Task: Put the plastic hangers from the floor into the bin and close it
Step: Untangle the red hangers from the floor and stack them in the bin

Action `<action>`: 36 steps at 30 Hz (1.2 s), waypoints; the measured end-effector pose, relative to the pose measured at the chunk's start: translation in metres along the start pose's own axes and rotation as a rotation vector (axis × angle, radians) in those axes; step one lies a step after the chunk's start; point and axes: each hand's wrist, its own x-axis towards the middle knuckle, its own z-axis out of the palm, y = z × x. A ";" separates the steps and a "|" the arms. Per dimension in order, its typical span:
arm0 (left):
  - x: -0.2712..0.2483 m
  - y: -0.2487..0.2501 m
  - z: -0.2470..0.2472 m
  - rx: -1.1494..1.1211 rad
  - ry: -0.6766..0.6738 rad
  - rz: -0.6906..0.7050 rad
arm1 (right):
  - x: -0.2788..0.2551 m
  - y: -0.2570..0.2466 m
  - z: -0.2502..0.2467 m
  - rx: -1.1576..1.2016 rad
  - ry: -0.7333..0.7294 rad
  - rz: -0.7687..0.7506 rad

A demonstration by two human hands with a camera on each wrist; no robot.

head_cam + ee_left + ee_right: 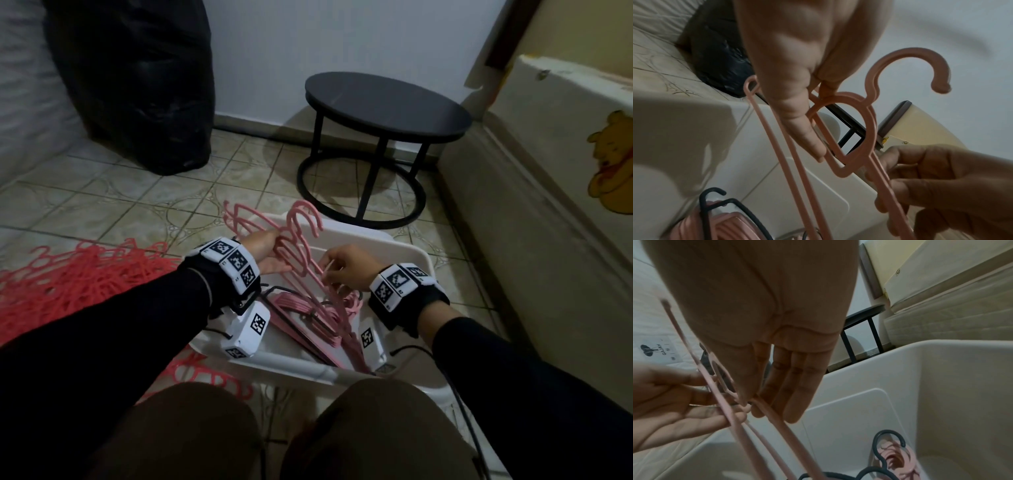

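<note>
Over the white bin (383, 245) both hands hold one bundle of pink plastic hangers (301, 240), hooks up and tilted away from me. My left hand (274, 250) (807, 113) pinches the bundle near its necks, below the hook (940, 86). My right hand (330, 270) (785, 394) grips one arm of the bundle (781, 426) between thumb and fingers. More pink hangers (308, 315) lie in the bin with a black hanger (889, 431). A big heap of red hangers (78, 274) lies on the tiled floor to my left.
A round black side table (387, 106) stands just beyond the bin. A black plastic bag (137, 85) leans in the far left corner, and a mattress (548, 205) runs along the right. My knees are against the bin's near side.
</note>
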 end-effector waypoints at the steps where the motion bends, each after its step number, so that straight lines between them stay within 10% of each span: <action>1: 0.001 -0.001 0.000 -0.018 0.009 0.009 | 0.000 0.001 0.001 0.001 0.001 0.004; 16: 0.013 -0.002 -0.003 -0.166 0.009 -0.094 | -0.003 0.030 0.007 0.258 -0.089 0.063; 23: 0.024 0.019 -0.017 -0.297 0.035 -0.037 | 0.026 0.119 0.015 -0.152 -0.114 0.390; 36: 0.033 0.021 -0.029 -0.339 0.030 -0.055 | 0.148 0.318 0.112 -0.447 -0.459 0.473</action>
